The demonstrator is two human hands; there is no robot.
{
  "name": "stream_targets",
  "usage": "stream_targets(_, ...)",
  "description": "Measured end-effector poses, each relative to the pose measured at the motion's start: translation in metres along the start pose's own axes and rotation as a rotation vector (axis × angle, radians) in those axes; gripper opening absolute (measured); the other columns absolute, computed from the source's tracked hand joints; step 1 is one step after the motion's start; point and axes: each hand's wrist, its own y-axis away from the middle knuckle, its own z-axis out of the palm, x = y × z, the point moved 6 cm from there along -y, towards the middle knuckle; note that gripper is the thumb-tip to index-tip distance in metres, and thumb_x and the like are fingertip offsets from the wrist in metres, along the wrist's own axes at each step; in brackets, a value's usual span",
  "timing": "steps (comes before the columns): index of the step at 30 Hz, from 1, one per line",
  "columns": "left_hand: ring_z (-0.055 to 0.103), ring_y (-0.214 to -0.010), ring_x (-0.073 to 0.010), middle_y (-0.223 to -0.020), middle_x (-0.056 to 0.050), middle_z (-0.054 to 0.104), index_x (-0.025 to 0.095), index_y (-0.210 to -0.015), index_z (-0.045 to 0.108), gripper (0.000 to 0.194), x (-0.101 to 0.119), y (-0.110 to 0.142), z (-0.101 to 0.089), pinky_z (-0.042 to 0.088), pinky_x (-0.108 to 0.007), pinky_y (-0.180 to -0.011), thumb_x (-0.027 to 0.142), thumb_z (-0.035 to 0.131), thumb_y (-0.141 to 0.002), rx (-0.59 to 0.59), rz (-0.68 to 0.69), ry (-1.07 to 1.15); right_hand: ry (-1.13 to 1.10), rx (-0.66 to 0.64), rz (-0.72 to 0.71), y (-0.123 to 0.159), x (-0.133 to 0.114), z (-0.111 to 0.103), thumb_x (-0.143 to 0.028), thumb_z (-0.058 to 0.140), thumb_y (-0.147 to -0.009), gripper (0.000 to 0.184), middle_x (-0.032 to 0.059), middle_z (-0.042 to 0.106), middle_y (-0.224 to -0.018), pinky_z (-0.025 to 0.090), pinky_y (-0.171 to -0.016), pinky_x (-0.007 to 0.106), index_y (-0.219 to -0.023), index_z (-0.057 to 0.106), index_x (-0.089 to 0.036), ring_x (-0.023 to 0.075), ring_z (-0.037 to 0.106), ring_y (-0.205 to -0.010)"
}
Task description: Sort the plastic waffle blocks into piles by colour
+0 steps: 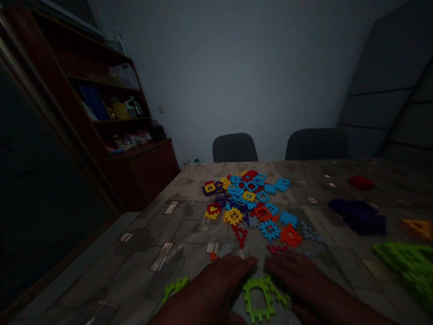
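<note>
Both hands are low in the dim head view, fingertips angled toward each other. My left hand [218, 277] is stretched out over the table with its fingers extended and close together; I see nothing held in it. My right hand [301, 273] lies on the other side, fingers also extended, beside a thin green piece [279, 294]. Between the hands sits a green toothed plastic building piece [248, 301] with an arched opening. Another green piece [175, 288] is partly covered by my left forearm. Just beyond the left fingers is a small orange bit [213, 256]. The thumbs are mostly hidden.
A mixed pile of interlocking pieces [241, 192] spreads over the middle of the patterned tablecloth [135, 257]. Sorted at right are green [406, 264], dark blue [358, 215], yellow [419, 228] and red [361, 182] pieces. Two chairs [235, 146] stand behind the table.
</note>
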Motion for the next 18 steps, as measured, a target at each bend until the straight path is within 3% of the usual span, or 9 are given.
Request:
stream_targets(4, 0.047, -0.153, -0.0356, -0.17, -0.009, 0.049, 0.034, -0.167, 0.04, 0.103, -0.001, 0.001, -0.006, 0.036, -0.054, -0.128, 0.03, 0.092, -0.079, 0.012, -0.05, 0.016, -0.034, -0.104, 0.034, -0.004, 0.007, 0.013, -0.006, 0.064, -0.08, 0.088, 0.0099, 0.061, -0.159, 0.043, -0.124, 0.051, -0.164, 0.051, -0.029, 0.033, 0.057, -0.146)
stream_targets(7, 0.048, -0.152, -0.0341, -0.168, -0.007, 0.052, 0.035, -0.165, 0.044, 0.098, 0.001, 0.001, -0.014, 0.035, -0.05, -0.129, 0.025, 0.09, -0.079, 0.049, -0.073, 0.065, -0.046, -0.171, 0.145, 0.003, 0.024, 0.028, -0.015, 0.07, -0.085, 0.082, 0.0168, 0.05, -0.167, 0.039, -0.124, 0.064, -0.164, 0.051, -0.024, 0.0416, 0.046, -0.153)
stream_targets(10, 0.052, -0.148, -0.0324, -0.164, -0.006, 0.057, 0.035, -0.163, 0.048, 0.085, 0.003, 0.003, -0.025, 0.036, -0.049, -0.127, 0.025, 0.082, -0.085, 0.115, -0.051, 0.114, -0.083, -0.133, 0.212, 0.004, 0.031, 0.031, -0.026, 0.078, -0.087, 0.087, 0.0182, 0.047, -0.169, 0.039, -0.122, 0.068, -0.167, 0.046, -0.026, 0.0443, 0.042, -0.155)
stream_targets(14, 0.057, -0.144, -0.0325, -0.159, -0.008, 0.062, 0.032, -0.158, 0.055, 0.072, -0.002, 0.002, -0.041, 0.04, -0.049, -0.124, 0.028, 0.075, -0.09, 0.242, 0.007, 0.121, -0.084, -0.089, 0.177, -0.01, 0.013, 0.026, -0.031, 0.083, -0.086, 0.088, 0.0173, 0.053, -0.164, 0.045, -0.12, 0.063, -0.166, 0.047, -0.03, 0.0426, 0.052, -0.149)
stream_targets(18, 0.064, -0.136, -0.0339, -0.152, -0.012, 0.067, 0.027, -0.154, 0.059, 0.064, -0.016, -0.003, -0.046, 0.048, -0.05, -0.118, 0.03, 0.073, -0.092, 0.318, 0.032, 0.074, 0.028, -0.019, 0.047, -0.025, -0.019, 0.017, -0.024, 0.089, -0.075, 0.104, 0.0146, 0.067, -0.151, 0.049, -0.116, 0.058, -0.168, 0.043, -0.03, 0.0404, 0.063, -0.136)
